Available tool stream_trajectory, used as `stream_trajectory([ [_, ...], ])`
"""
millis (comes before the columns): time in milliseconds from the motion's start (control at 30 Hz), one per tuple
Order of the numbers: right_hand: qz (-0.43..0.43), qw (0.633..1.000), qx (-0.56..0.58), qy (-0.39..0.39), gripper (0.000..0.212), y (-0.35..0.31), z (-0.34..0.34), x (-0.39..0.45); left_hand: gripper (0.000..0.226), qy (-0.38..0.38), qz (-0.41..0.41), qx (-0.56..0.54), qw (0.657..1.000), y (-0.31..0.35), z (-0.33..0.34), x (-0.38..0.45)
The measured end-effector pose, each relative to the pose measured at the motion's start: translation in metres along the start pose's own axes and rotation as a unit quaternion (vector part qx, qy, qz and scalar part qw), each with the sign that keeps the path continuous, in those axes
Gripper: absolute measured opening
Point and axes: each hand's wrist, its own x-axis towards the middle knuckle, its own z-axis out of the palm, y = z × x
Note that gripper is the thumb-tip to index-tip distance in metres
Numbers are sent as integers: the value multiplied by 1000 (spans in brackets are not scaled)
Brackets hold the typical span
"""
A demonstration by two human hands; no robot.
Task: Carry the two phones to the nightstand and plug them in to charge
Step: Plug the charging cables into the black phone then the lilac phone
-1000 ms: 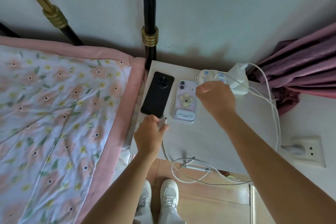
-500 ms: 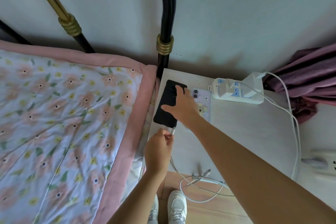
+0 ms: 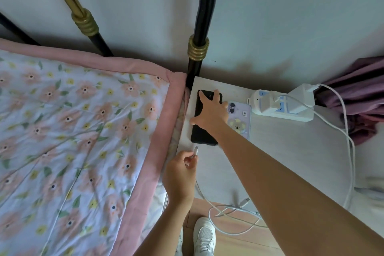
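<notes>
- White nightstand (image 3: 280,151) fills the middle and right of the frame, next to a bed with a flowery quilt (image 3: 72,141) on the left.
- Behind them is a pale wall, and a black and gold bed frame (image 3: 198,48) stands at the top.
- A black phone (image 3: 202,129) lies flat on the nightstand near its left edge, in the middle of the frame.
- A purple phone (image 3: 241,118) with a little bear picture lies just beside it on the right, touching or almost touching.
- The right hand (image 3: 212,112) is spread wide and pressed flat on top of the black phone, with the fingers fanned out.
- The right arm reaches in from the lower right corner and covers part of the purple phone.
- The left hand (image 3: 180,172) is below the black phone and pinches the end of a white cable (image 3: 202,192) between thumb and fingers.
- The cable plug (image 3: 196,149) points up at the bottom edge of the black phone and is very near it, but I cannot tell if it touches.
- A white power strip (image 3: 282,113) sits at the back right of the nightstand with white chargers (image 3: 299,100) plugged into it.
- More white cable hangs in loops off the front edge at the bottom.
- A white shoe (image 3: 204,237) shows on the wooden floor at the bottom of the frame.
- Purple cloth (image 3: 357,97) hangs at the right edge.
</notes>
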Motion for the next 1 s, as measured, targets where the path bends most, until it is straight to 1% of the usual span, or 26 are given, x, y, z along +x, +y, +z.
stream_trajectory([
  [67, -2, 1000, 5, -2, 94, 5, -2, 2, 4, 4, -1, -8, 1000, 0, 0, 1],
  [267, 2, 1000, 29, -5, 91, 10, -7, 3, 4, 1, 39, -17, 999, -1, 6, 1],
  [367, 6, 1000, -1, -5, 96, 10, -5, 1, 4, 6, 44, -5, 999, 2, 11, 0],
  [467, 6, 999, -38, 6, 100, 7, 0, -2, 4, 10, 29, -3, 1000, 3, 15, -2],
  [600, 14, 1000, -14, 5, 98, 5, -3, -2, 5, 9, -13, -56, 998, 0, 19, -2],
  [733, 20, 1000, 5, -11, 96, 7, -9, -2, 8, 17, -23, -91, 995, -1, 24, -3],
  [867, 29, 998, 36, -29, 96, 6, -11, -2, 13, 34, -9, -114, 993, 1, 28, -2],
  [1000, 21, 998, 49, -29, 96, 8, -12, -2, 11, 45, 18, -98, 994, 5, 27, -2],
])
